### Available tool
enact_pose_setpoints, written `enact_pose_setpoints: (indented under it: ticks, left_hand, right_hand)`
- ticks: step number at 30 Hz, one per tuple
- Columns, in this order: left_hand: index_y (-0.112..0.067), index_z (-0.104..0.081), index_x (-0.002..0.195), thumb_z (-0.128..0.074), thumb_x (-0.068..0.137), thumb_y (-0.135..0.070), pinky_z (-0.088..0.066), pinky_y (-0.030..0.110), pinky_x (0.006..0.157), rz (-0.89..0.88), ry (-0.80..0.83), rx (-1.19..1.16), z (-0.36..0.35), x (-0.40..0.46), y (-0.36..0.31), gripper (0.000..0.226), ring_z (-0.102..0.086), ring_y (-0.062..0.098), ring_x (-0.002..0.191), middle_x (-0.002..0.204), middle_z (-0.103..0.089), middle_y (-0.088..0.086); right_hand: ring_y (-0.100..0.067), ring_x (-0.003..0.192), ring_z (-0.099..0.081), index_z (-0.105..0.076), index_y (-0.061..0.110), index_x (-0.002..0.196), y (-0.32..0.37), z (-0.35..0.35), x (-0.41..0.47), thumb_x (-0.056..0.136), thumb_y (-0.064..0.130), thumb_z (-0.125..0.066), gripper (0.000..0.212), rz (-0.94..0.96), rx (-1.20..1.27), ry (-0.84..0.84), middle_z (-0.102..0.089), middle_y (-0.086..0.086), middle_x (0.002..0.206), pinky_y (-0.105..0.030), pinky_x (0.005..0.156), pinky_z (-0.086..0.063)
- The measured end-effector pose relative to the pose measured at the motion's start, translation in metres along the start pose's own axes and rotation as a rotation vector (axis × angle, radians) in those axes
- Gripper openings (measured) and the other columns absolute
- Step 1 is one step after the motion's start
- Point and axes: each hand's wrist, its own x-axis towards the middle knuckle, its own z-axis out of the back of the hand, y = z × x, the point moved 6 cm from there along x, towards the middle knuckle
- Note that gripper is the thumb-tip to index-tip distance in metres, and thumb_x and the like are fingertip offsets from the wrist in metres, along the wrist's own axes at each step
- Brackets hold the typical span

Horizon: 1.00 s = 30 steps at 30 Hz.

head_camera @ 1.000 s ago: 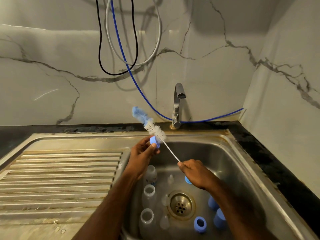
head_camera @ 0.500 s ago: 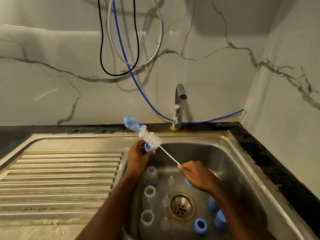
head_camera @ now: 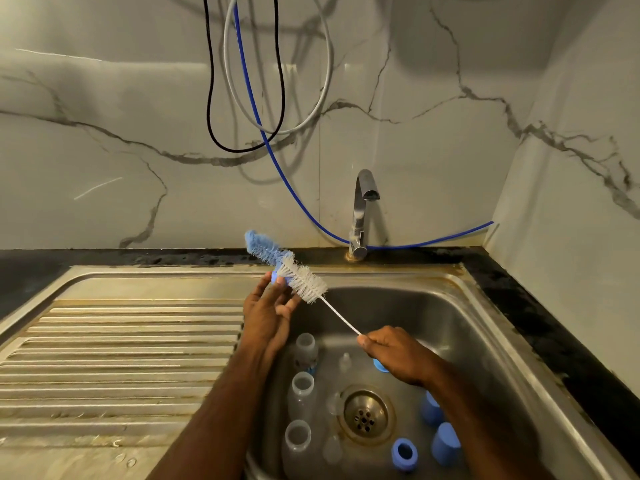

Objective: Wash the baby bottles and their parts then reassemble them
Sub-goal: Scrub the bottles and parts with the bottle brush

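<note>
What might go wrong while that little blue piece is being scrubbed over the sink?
1. The left hand holds the small blue part only at its fingertips; a push from the brush might knock it loose into the sink.
2. The right hand grips the thin wire handle far from the bristles, so the brush may flex or slip off.
3. Small clear parts lie near the drain, where they are hard to see.

A chrome tap (head_camera: 362, 216) stands behind the steel sink (head_camera: 460, 306); black, grey and blue cables (head_camera: 277, 161) hang on the marble wall (head_camera: 104, 116).
</note>
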Motion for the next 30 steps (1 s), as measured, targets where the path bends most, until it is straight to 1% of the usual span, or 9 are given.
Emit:
enact_pose_setpoints:
  ticks: [3, 8, 11, 14, 16, 21, 24, 27, 30]
  left_hand:
    - [-0.002, -0.057, 0.134, -0.071, 0.078, -0.010, -0.061, 0.043, 0.087, -0.010, -0.007, 0.004, 0.007, 0.004, -0.006, 0.058, -0.067, 0.032, 0.116, 0.129, -0.066, 0.021]
    - [-0.001, -0.064, 0.122, -0.069, 0.082, -0.009, -0.062, 0.039, 0.082, 0.057, 0.202, 0.301, -0.011, -0.008, 0.016, 0.041, -0.069, 0.034, 0.112, 0.122, -0.070, 0.021]
    - [0.002, -0.061, 0.125, -0.068, 0.083, -0.009, -0.062, 0.038, 0.084, 0.046, 0.128, 0.123, -0.013, -0.006, 0.018, 0.044, -0.068, 0.035, 0.114, 0.122, -0.070, 0.021]
    - [-0.003, -0.066, 0.117, -0.069, 0.082, -0.013, -0.063, 0.036, 0.082, -0.010, 0.030, 0.005, -0.002, 0.001, 0.003, 0.037, -0.069, 0.031, 0.113, 0.120, -0.072, 0.018]
    - [-0.003, -0.067, 0.115, -0.069, 0.082, -0.013, -0.063, 0.035, 0.080, -0.029, 0.036, 0.056, 0.001, 0.002, -0.005, 0.035, -0.071, 0.030, 0.111, 0.118, -0.072, 0.018]
    - [-0.001, -0.067, 0.115, -0.071, 0.079, -0.012, -0.062, 0.038, 0.086, 0.016, 0.165, 0.350, -0.018, -0.015, 0.019, 0.038, -0.073, 0.029, 0.104, 0.111, -0.074, 0.018]
    - [0.001, -0.065, 0.118, -0.071, 0.079, -0.013, -0.061, 0.039, 0.088, 0.016, 0.104, 0.228, -0.019, -0.014, 0.019, 0.041, -0.072, 0.029, 0.107, 0.114, -0.073, 0.018]
    - [0.001, -0.065, 0.118, -0.070, 0.082, -0.013, -0.060, 0.042, 0.091, 0.002, 0.024, 0.060, -0.008, -0.005, 0.004, 0.039, -0.070, 0.031, 0.111, 0.117, -0.072, 0.019]
    - [-0.003, -0.067, 0.114, -0.071, 0.081, -0.013, -0.062, 0.038, 0.086, -0.025, 0.046, 0.178, -0.006, -0.006, 0.000, 0.035, -0.072, 0.029, 0.107, 0.114, -0.074, 0.018]
  right_hand:
    - [-0.003, 0.050, -0.037, -0.045, 0.028, 0.056, -0.001, 0.003, -0.001, 0.102, 0.052, -0.041, 0.052, -0.005, 0.013, -0.010, -0.043, 0.009, 0.051, -0.034, 0.060, -0.038]
    - [-0.003, 0.048, -0.042, -0.048, 0.027, 0.059, 0.008, 0.004, 0.001, 0.101, 0.054, -0.039, 0.050, -0.027, 0.002, -0.130, -0.047, 0.010, 0.050, -0.032, 0.059, -0.039]
    - [-0.004, 0.049, -0.040, -0.047, 0.026, 0.057, 0.004, 0.008, 0.001, 0.102, 0.050, -0.042, 0.052, -0.031, 0.033, -0.097, -0.044, 0.008, 0.050, -0.035, 0.061, -0.039]
    - [-0.009, 0.059, -0.048, -0.053, 0.019, 0.060, -0.010, 0.015, -0.004, 0.103, 0.048, -0.045, 0.052, -0.071, 0.036, 0.002, -0.052, 0.004, 0.060, -0.040, 0.068, -0.047]
    - [-0.011, 0.062, -0.051, -0.057, 0.016, 0.064, -0.012, 0.016, -0.005, 0.103, 0.047, -0.045, 0.052, -0.093, 0.019, 0.023, -0.056, 0.001, 0.064, -0.042, 0.072, -0.050]
    - [-0.005, 0.048, -0.042, -0.049, 0.029, 0.058, 0.012, 0.008, 0.001, 0.103, 0.049, -0.041, 0.050, 0.001, -0.023, -0.122, -0.047, 0.012, 0.049, -0.033, 0.059, -0.038]
    - [-0.004, 0.048, -0.042, -0.049, 0.028, 0.057, 0.004, 0.012, 0.002, 0.103, 0.049, -0.042, 0.050, -0.024, -0.019, -0.127, -0.046, 0.011, 0.048, -0.033, 0.060, -0.039]
    - [-0.006, 0.056, -0.046, -0.047, 0.024, 0.057, -0.017, 0.018, -0.002, 0.103, 0.048, -0.045, 0.052, -0.073, 0.005, -0.024, -0.049, 0.007, 0.055, -0.037, 0.066, -0.045]
    - [-0.005, 0.056, -0.046, -0.049, 0.025, 0.057, -0.016, 0.015, -0.003, 0.102, 0.050, -0.044, 0.052, -0.060, 0.019, 0.000, -0.050, 0.008, 0.056, -0.037, 0.066, -0.046]
